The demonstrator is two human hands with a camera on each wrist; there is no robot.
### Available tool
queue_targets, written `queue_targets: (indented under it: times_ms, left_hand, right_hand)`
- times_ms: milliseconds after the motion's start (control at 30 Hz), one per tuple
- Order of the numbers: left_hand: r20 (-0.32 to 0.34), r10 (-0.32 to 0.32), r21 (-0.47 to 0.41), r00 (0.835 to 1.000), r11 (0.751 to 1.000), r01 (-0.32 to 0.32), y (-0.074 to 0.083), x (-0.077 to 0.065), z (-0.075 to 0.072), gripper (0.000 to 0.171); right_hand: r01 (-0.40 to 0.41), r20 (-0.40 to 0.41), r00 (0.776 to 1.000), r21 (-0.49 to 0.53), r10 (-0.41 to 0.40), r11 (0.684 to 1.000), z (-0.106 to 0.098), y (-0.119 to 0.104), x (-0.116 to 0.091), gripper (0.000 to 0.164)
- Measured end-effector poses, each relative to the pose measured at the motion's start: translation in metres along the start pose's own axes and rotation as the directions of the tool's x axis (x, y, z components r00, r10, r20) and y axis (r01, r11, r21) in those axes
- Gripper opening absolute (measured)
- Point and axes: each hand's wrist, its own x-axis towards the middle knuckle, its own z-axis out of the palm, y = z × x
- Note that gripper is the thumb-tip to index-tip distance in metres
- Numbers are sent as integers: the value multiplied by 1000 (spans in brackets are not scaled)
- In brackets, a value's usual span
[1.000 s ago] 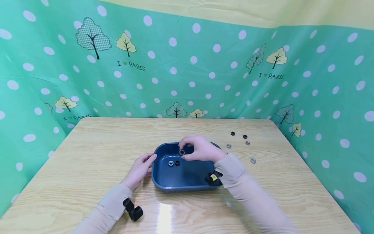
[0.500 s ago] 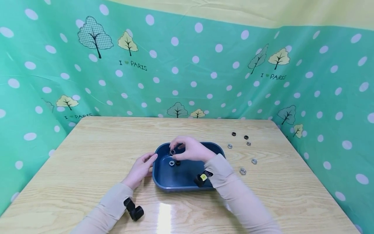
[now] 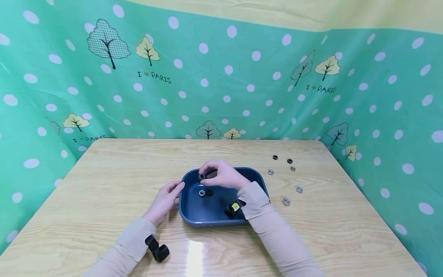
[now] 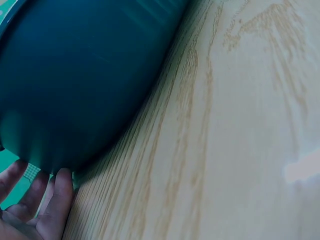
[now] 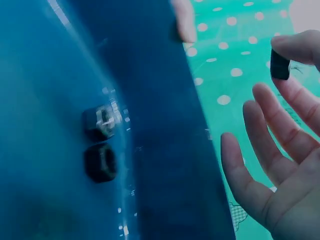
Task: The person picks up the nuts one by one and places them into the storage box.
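Note:
My right hand [image 3: 224,175] is over the back left part of a dark blue tray [image 3: 221,222]. Between thumb and index finger it pinches a dark hex nut [image 5: 280,65], with the other fingers spread apart. Below it, on the tray floor, a silver nut [image 3: 202,193] and a black nut [image 3: 209,192] lie side by side near the left end. My left hand [image 3: 163,201] grips the tray's left end, thumb at the rim. The left wrist view shows fingertips [image 4: 63,175] against the tray's outer wall.
Several loose nuts lie on the wooden table [image 3: 121,165] right of the tray, among them a black nut [image 3: 275,157] at the back and a silver nut [image 3: 286,201] nearer the front. A green dotted curtain [image 3: 221,69] hangs behind the table.
My right hand has moved left over the tray with the nut, uncovering a silver nut on the table at right. My left hand has stayed at the tray's left end.

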Motion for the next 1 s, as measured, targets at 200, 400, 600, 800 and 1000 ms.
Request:
queue_targets:
  times_ms: [200, 400, 600, 800, 1000]
  left_hand:
    - [-3, 11, -18, 1000, 1000, -11, 0, -1, -1, 51]
    - [-8, 15, 3, 1000, 1000, -15, 1, -5, -3, 52]
    - [2, 14, -6, 1000, 1000, -14, 0, -3, -2, 51]
    - [8, 11, -60, 1000, 998, -11, -2, 2, 1, 48]
    - [2, 13, -53, 1000, 998, -13, -1, 2, 1, 49]
  right_hand:
    - [39, 117, 993, -115, -25, 993, 11, 1, 2, 16]
    - [69, 199, 980, -226, -24, 972, 19, 2, 4, 14]
    - [43, 228, 973, -322, 33, 946, 27, -4, 10, 14]
    - [34, 216, 973, -471, 78, 882, 34, -6, 11, 12]
    - [38, 238, 964, -555, 115, 831, 38, -4, 11, 10]
